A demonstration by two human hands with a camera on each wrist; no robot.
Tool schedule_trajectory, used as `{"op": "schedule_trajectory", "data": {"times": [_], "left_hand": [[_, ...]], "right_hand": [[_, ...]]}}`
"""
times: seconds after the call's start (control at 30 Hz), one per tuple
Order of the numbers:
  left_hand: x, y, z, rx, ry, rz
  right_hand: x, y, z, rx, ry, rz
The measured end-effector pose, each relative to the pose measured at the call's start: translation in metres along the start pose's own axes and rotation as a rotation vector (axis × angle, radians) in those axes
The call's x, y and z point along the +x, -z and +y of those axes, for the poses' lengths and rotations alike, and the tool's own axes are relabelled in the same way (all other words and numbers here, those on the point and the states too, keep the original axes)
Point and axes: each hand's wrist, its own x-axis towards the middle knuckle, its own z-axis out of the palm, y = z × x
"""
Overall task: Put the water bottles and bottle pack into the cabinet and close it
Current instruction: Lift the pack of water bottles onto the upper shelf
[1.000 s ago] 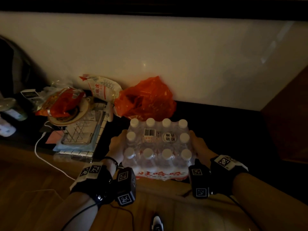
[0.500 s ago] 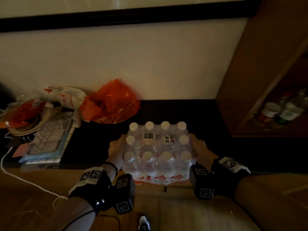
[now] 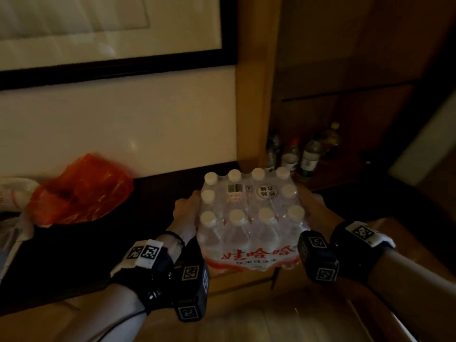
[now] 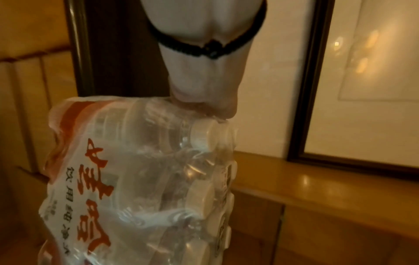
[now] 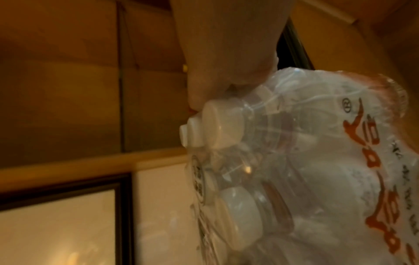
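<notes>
The bottle pack (image 3: 249, 218) hangs in the air between both hands, caps up, above the front edge of the dark surface (image 3: 153, 193). The left hand (image 3: 187, 213) grips its left side and the right hand (image 3: 313, 208) its right side, fingers hidden under the wrap. Behind the pack, loose bottles (image 3: 308, 156) stand in the open cabinet (image 3: 345, 95).

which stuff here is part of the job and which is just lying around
Part of the job:
- bottle pack, held between left hand and right hand
- cabinet, open
- loose bottles already standing in it

Lying about:
- orange bag
- white packet beside it
- framed picture on the wall
</notes>
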Motion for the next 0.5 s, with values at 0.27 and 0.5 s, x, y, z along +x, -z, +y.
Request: {"op": "schedule_trajectory", "data": {"times": [0.27,0.5], "left_hand": [[-0.037,-0.071,0.050,-0.003,-0.109,-0.216],[-0.070,-0.085,0.092,-0.021,-0.255,-0.333]], "right_hand": [[-0.036,0.082,-0.034,-0.318,0.152,0.216],[-0.054,0.121,-0.070,-0.226,0.329,0.191]]}}
